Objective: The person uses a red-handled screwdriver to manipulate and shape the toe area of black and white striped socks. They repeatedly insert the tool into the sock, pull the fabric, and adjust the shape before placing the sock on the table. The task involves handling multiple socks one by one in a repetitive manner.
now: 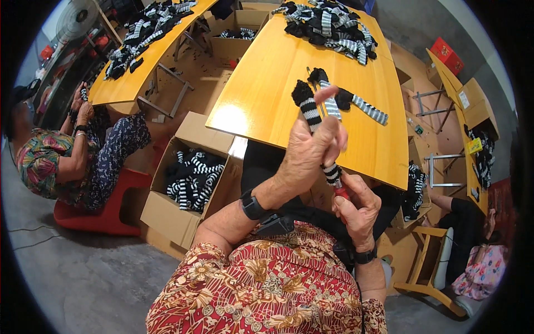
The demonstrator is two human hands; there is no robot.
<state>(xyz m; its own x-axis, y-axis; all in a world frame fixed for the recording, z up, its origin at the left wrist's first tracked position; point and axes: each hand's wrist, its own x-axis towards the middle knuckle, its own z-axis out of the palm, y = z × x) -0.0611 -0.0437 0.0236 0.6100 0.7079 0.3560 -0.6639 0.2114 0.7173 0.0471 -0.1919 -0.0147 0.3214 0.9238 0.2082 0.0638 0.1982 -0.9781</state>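
Observation:
A black-and-white striped knit tube (309,109) with a black end runs slantwise through my left hand (303,150). My left fingers curl about it, the index stretched out and the fingertips smeared by motion. Lower down, the tube's other end meets a tool with a red handle (340,192). My right hand (359,209) is closed on that handle, thumb along its near side. Just beyond my hands, a grey-and-white striped knit piece (370,109) with a black end lies on the yellow table (261,83). A thin rod (309,75) lies near it.
A heap of striped knit pieces (334,28) covers the table's far end. At my left stands an open cardboard box (214,131) of similar pieces. Further left a person sits on a red chair (105,209) by another table (158,42). A wooden chair (425,267) stands at the right.

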